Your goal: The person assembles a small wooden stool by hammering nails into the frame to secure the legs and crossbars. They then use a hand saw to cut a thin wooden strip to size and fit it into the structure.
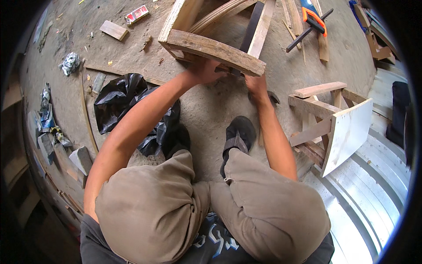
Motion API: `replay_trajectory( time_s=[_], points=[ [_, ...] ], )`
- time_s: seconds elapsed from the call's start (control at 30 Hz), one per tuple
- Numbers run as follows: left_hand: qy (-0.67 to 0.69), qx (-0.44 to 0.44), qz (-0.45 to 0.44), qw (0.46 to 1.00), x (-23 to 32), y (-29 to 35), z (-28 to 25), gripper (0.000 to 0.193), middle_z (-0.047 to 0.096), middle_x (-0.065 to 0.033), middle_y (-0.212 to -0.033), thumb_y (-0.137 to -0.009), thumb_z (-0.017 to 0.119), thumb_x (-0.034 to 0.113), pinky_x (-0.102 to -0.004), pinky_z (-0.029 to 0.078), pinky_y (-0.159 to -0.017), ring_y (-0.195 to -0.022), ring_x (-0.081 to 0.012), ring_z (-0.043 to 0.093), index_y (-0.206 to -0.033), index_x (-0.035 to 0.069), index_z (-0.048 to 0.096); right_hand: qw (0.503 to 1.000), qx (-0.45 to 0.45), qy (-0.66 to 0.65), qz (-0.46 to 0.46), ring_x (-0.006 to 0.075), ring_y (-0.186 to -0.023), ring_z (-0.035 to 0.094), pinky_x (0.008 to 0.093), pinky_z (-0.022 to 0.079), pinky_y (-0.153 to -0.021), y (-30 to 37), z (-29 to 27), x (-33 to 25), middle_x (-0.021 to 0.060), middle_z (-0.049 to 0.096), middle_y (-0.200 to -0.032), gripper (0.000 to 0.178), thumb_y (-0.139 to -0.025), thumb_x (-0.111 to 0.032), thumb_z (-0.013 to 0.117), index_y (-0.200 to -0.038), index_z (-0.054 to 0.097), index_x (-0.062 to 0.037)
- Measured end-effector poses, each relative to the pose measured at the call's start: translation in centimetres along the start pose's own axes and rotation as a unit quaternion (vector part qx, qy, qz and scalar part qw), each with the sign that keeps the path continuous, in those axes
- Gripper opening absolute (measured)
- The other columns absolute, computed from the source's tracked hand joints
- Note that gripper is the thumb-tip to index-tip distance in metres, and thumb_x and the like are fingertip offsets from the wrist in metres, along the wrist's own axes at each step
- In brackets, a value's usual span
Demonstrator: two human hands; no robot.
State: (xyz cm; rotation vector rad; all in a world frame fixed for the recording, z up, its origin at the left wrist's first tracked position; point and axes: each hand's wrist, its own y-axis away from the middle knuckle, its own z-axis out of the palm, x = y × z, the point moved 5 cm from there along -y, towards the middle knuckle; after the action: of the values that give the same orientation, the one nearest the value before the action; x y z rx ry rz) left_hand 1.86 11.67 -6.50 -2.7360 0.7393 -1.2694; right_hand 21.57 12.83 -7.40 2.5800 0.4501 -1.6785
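A rough wooden frame (215, 50), like that of a small stool, stands at the top middle, with slats and a dark strip (252, 26) running through it. My left hand (204, 72) reaches beneath its near rail, fingers bent towards the right; the rail hides part of them and whatever they hold. At the rail's right end, my right hand (256, 83) is closed on the frame, its fingertips hidden. A dark curved metal piece (273, 97) lies beside my right wrist.
A wooden stool with a white top (347, 136) lies on its side at right, by corrugated metal sheeting (369, 198). A black plastic bag (118, 101) is near my left foot. An orange-and-black clamp (312, 26), a wood block (113, 30) and a small red box (136, 15) lie farther off.
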Motion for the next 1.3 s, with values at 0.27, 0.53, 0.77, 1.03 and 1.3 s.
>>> replay_trajectory(
  time_s=[0.27,0.53,0.77,1.03,1.3],
  points=[
    [0.013,-0.034,0.021,0.999,0.1,-0.5,0.2,0.044,0.068,-0.0153,-0.116,-0.084,0.079,0.024,-0.042,0.048,-0.095,-0.112,-0.0335,0.062,-0.12,0.003,0.066,0.994,-0.014,0.103,-0.025,0.0316,-0.097,0.071,0.0347,0.053,-0.084,-1.2,-0.2,2.0,0.0218,0.073,-0.102,0.027,-0.081,-0.001,0.061,-0.107,0.07,0.0024],
    [0.052,-0.042,0.012,0.998,1.0,-0.6,-0.7,0.042,0.068,-0.0156,-0.116,-0.084,0.078,0.025,-0.043,0.048,-0.095,-0.111,-0.0342,0.062,-0.119,0.004,0.067,0.998,-0.033,0.045,-0.003,0.0315,-0.098,0.072,0.0364,0.053,-0.085,-0.9,-0.6,3.2,0.0213,0.073,-0.102,0.027,-0.082,-0.004,0.063,-0.108,0.069,0.002],
    [0.007,-0.021,0.007,1.0,0.7,-0.1,-0.9,0.044,0.068,-0.0153,-0.115,-0.083,0.078,0.03,-0.0437,0.048,-0.095,-0.112,-0.0351,0.062,-0.118,0.006,0.068,0.997,-0.044,0.057,0.002,0.0286,-0.102,0.07,0.0359,0.052,-0.088,-1.0,-0.3,1.6,0.0191,0.074,-0.104,0.024,-0.088,-0.006,0.063,-0.11,0.069,0.0015],
    [-0.022,0.032,0.02,0.999,0.8,-0.5,-0.4,0.045,0.067,-0.0158,-0.117,-0.084,0.078,0.034,-0.0463,0.046,-0.097,-0.112,-0.0376,0.06,-0.118,0.006,0.068,0.988,-0.038,0.141,-0.06,0.0299,-0.105,0.069,0.0373,0.051,-0.092,-0.5,-0.5,0.9,0.0143,0.074,-0.108,0.022,-0.089,-0.01,0.065,-0.109,0.07,-0.0019],
    [0.038,0.021,0.019,0.999,1.3,-0.6,-0.2,0.044,0.065,-0.0156,-0.117,-0.079,0.081,0.025,-0.0455,0.046,-0.098,-0.113,-0.0371,0.059,-0.116,0.006,0.068,0.99,-0.046,0.109,-0.072,0.026,-0.091,0.073,0.0342,0.054,-0.081,-0.4,-0.8,2.6,0.0175,0.075,-0.097,0.019,-0.085,-0.006,0.071,-0.103,0.07,0.0023]
  ],
)
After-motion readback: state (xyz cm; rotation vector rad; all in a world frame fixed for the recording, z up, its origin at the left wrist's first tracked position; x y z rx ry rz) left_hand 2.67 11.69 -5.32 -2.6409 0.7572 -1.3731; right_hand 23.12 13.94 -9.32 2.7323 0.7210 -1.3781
